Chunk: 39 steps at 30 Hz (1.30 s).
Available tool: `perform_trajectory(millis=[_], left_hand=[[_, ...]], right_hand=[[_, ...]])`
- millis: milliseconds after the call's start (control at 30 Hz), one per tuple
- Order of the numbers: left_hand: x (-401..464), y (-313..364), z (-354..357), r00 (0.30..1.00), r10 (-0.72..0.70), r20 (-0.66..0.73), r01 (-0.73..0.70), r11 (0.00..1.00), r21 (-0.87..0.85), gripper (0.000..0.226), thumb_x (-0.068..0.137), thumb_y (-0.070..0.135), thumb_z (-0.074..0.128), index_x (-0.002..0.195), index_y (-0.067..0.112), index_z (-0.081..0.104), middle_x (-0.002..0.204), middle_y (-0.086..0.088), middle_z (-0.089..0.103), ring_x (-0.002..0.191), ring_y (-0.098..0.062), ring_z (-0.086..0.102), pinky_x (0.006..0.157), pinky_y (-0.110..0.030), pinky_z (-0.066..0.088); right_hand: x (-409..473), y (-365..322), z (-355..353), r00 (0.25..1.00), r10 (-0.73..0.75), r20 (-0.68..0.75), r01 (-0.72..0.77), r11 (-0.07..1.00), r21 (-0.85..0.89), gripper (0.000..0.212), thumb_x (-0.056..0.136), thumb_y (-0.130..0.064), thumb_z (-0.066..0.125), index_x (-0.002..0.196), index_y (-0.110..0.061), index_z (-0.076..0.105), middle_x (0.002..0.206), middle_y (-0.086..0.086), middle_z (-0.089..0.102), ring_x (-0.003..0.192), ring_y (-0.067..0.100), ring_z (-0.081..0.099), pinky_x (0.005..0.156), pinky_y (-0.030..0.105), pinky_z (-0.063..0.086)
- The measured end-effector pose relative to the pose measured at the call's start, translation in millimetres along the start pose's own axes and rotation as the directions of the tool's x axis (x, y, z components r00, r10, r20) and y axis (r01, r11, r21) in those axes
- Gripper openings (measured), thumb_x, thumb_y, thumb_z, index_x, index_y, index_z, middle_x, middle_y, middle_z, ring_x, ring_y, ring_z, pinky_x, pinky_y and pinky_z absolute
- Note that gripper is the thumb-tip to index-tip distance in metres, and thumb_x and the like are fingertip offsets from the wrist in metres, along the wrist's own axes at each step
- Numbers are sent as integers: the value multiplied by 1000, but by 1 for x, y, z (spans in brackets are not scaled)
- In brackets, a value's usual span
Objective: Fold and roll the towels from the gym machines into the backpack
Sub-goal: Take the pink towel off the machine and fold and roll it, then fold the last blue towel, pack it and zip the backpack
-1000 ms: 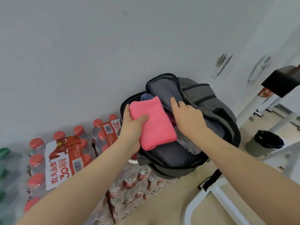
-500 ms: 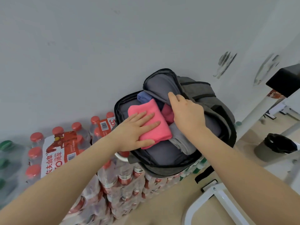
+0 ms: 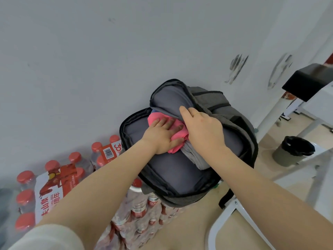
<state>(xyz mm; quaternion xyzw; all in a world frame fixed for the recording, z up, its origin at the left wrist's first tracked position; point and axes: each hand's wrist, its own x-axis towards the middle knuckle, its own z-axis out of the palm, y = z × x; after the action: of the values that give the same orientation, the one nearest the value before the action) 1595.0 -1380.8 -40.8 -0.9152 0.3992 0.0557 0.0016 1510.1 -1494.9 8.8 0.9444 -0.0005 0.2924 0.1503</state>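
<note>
A grey backpack (image 3: 167, 174) with a black zip rim lies open on stacked packs of bottled water. Inside it sits a folded pink towel (image 3: 177, 134), with a grey towel (image 3: 193, 156) beside it and a sliver of blue cloth at the back. My left hand (image 3: 162, 136) presses flat on the pink towel with straight fingers, pushing it under the inner flap. My right hand (image 3: 201, 130) grips the edge of that grey inner flap (image 3: 169, 101), with the thumb hidden under it.
Shrink-wrapped water bottles with red caps (image 3: 52, 183) fill the lower left, against a pale wall. A white gym machine frame (image 3: 270, 112) with a black pad (image 3: 310, 82) stands at the right. A bin with a black liner (image 3: 293, 150) sits on the floor.
My left hand went from gripping the pink towel to pressing it flat, and has pushed it deeper under the flap. My right hand has kept hold of the flap.
</note>
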Motion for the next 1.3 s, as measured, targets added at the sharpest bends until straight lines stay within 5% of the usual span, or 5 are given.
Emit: perform_trajectory(millis=[300,467,700,867,1300], left_hand=[[-68,-30,-3,982,144,-121,-149,988,-30,105,66,81,-12,146,22,20,154,-6,20,142,-22,19,116,-34,14],[-123,-60,2,947,108,-304,-131,990,-55,65,86,57,31,127,12,54,128,-12,58,110,-30,60,85,-41,51],[-193,-89,8,943,-173,-286,100,963,-250,66,76,50,31,126,12,53,119,-7,60,101,-29,61,73,-35,50],[-262,-87,28,851,-436,-291,350,886,-302,71,74,53,25,131,16,48,124,-3,56,111,-24,54,78,-31,45],[-534,111,125,-5,-990,142,855,-77,-512,46,91,38,47,134,25,39,129,4,52,114,-18,52,90,-31,44]], right_hand=[[-27,-32,23,990,81,115,-70,992,-101,41,82,-17,48,122,-10,55,117,16,63,100,32,64,84,42,51],[-25,-60,-1,968,157,195,-151,987,-46,53,76,-29,62,124,-8,54,132,17,53,124,35,49,102,51,37],[-18,-140,-33,984,-122,131,62,919,389,31,76,-25,51,97,-7,64,97,10,67,94,29,64,73,36,53],[-13,-185,-40,878,-410,246,218,801,558,39,92,-31,45,125,-10,49,121,10,58,114,30,51,89,39,42],[-170,-350,-147,80,-980,-183,725,-69,685,44,94,-44,39,128,-17,42,122,4,57,112,25,53,83,37,45]])
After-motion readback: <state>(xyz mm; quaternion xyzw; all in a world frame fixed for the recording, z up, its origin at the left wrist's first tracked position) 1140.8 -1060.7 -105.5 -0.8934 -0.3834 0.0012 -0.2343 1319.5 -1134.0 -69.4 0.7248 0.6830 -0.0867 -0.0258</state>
